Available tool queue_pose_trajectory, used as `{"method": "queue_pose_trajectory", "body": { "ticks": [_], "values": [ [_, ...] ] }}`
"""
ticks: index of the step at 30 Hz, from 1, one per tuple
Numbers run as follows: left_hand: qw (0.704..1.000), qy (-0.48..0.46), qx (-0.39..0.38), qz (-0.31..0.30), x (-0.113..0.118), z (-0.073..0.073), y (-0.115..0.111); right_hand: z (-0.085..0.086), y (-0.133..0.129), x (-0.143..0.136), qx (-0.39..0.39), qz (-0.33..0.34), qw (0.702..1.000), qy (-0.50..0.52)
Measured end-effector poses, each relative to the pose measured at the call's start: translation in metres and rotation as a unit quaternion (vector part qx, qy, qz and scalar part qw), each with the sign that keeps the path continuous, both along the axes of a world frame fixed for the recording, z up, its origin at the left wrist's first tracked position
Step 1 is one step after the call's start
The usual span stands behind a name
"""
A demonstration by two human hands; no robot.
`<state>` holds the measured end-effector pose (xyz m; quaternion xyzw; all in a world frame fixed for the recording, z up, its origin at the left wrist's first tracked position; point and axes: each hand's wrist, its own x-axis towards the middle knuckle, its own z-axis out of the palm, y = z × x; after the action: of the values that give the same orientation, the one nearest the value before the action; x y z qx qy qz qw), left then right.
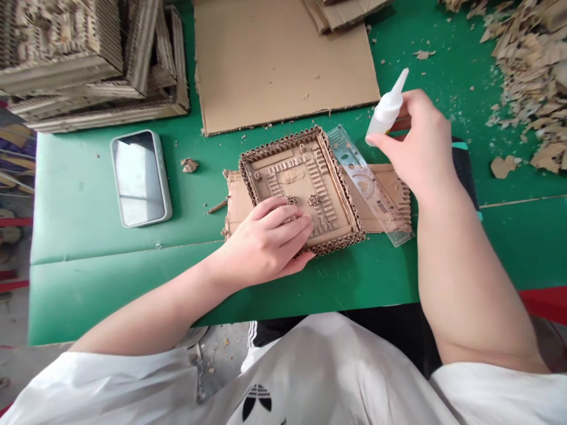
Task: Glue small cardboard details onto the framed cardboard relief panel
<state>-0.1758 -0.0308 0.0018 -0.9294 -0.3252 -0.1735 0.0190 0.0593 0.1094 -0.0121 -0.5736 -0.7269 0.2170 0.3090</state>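
Your right fingers pinch a white nozzle bottle; your left fingers, grip unclear, cover one corner of a square corrugated-cardboard tray, wavy-rimmed and rib-lined, on the green bench.

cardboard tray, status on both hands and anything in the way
Left hand on cardboard tray, covering its near-left corner. Right hand holding white bottle, nozzle up, apart from tray. Transparent ruler lying close along tray's right side.
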Motion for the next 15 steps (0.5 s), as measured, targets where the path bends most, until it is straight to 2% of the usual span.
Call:
{"method": "queue_pose_trajectory", "body": {
  "ticks": [6,12,15],
  "values": [
    [1.000,-0.004,-0.003,-0.006,0.002,0.001,0.000,0.001,0.001,0.002,-0.018,-0.009,1.000,-0.022],
    [1.000,0.002,-0.020,0.005,0.002,0.002,0.000,-0.009,0.006,0.007,-0.011,0.012,0.999,-0.047],
    [0.999,-0.038,-0.036,0.009,-0.002,0.002,0.000,-0.006,0.005,0.012,0.005,0.004,0.998,-0.055]
  ]
}}
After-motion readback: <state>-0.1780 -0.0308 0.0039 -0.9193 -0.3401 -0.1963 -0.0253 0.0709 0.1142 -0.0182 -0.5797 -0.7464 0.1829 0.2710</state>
